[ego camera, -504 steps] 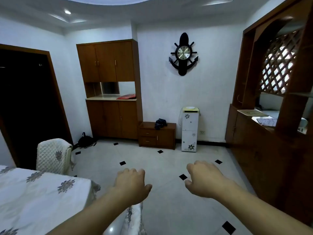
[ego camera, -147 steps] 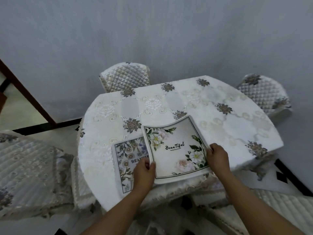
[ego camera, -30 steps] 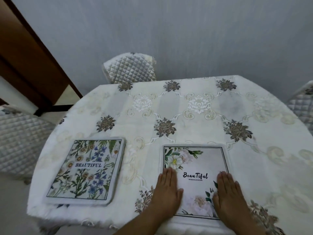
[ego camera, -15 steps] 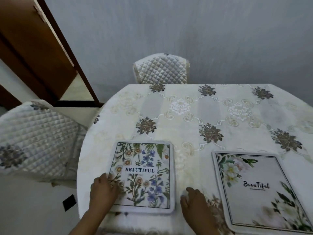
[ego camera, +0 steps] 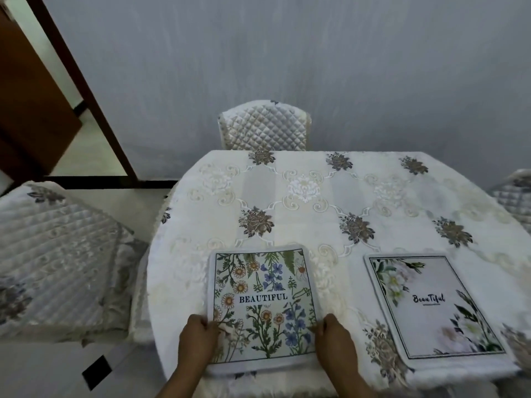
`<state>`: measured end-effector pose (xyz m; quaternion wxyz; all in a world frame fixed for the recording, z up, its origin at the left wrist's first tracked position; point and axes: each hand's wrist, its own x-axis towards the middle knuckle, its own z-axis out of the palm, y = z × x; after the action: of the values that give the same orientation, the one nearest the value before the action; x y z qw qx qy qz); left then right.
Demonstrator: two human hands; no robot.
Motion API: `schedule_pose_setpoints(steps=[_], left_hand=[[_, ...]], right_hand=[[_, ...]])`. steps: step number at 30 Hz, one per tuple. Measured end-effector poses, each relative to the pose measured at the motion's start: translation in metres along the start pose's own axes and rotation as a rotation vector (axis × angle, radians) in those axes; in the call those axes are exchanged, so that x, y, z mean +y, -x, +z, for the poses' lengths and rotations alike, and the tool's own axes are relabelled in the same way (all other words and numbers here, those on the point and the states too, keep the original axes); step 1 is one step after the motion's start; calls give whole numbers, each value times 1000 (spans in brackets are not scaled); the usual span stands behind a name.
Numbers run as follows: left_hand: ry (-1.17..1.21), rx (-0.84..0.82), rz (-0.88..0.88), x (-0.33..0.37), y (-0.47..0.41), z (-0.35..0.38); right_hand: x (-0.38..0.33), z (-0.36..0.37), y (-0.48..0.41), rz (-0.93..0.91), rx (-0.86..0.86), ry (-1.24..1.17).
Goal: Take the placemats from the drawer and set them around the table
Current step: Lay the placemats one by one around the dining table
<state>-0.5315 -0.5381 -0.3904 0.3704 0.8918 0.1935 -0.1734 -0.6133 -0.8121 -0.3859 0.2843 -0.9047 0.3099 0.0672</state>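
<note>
1. Hands: left hand (ego camera: 198, 338) and right hand (ego camera: 334, 340) both sit on the wildflower placemat (ego camera: 263, 305), one at each lower side edge. Fingers curled over the mat's borders; reads as a light pinch on both sides, though the thumbs under the edge can't be confirmed.
2. Mat position: near edge of the surface (ego camera: 301, 196), toward its left corner, bottom border just about overhanging that edge. Long axis runs away from the person, toward the far edge.
3. Second mat: white-flower placemat (ego camera: 434, 305) lies flat at the near edge toward the right corner, apart from the first, slightly rotated. No hand on it.
4. Key relation: wildflower placemat sits dead centre between the hands, equally near to both. Any shift or squaring-up is a two-hand move.
5. Judgement: this looks like final alignment of the mat, or a lift to re-site it. Far edge by the quilted chair (ego camera: 264, 126) carries no mat yet.
</note>
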Motion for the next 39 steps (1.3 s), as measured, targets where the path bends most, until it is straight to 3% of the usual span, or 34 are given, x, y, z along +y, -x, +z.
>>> schedule_pose_setpoints(steps=[4, 9, 20, 30, 39], left_hand=[[-108, -144, -3, 6, 18, -10], [20, -266, 57, 20, 57, 3], [82, 187, 468, 108, 214, 26], [14, 197, 595, 194, 313, 80], [-8, 49, 826, 246, 370, 118]], right_hand=[[4, -13, 12, -4, -10, -12], [14, -34, 23, -71, -42, -28], [92, -190, 44, -249, 166, -131], [195, -322, 78, -199, 313, -130], [281, -395, 139, -69, 472, -85]])
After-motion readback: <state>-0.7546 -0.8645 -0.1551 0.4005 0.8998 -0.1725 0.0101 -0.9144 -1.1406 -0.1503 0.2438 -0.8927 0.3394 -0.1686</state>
